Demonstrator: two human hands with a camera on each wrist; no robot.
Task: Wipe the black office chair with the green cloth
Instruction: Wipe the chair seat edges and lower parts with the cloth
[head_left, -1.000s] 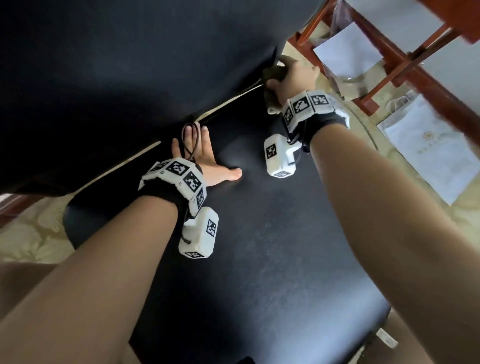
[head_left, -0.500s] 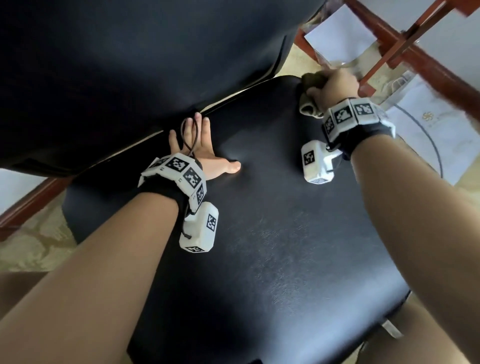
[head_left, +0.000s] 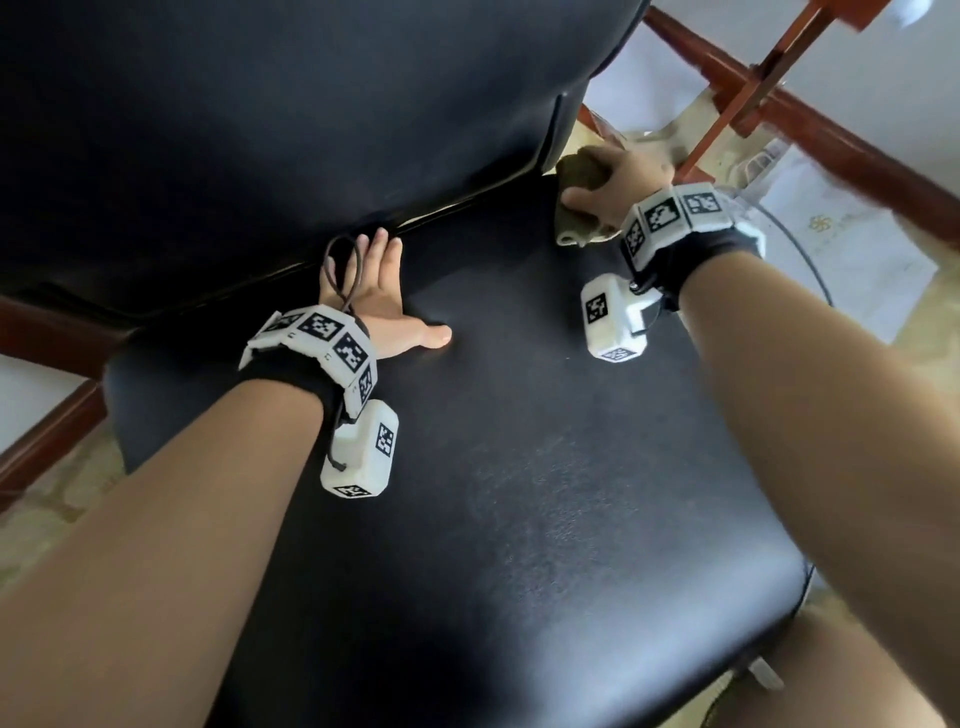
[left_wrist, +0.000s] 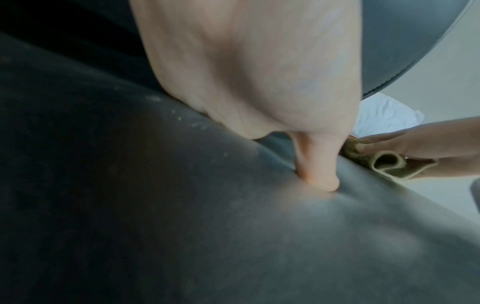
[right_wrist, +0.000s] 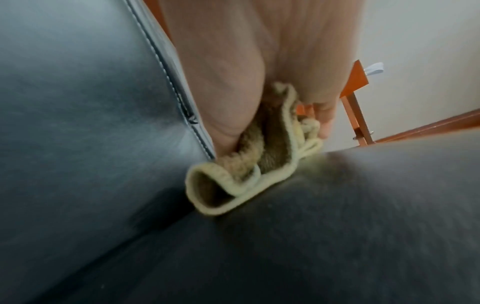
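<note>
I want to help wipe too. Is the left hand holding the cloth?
No, the left hand lies flat and empty on the seat; the right hand grips the cloth.

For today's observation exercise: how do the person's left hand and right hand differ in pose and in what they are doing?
The left hand lies flat, fingers straight, pressing the seat; the right hand curls round the green cloth. The left sits mid-seat by the backrest; the right is at the seat's rear corner. Both are on the chair.

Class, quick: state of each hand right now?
Left hand: open, flat on the chair seat.
Right hand: gripping the green cloth.
</note>
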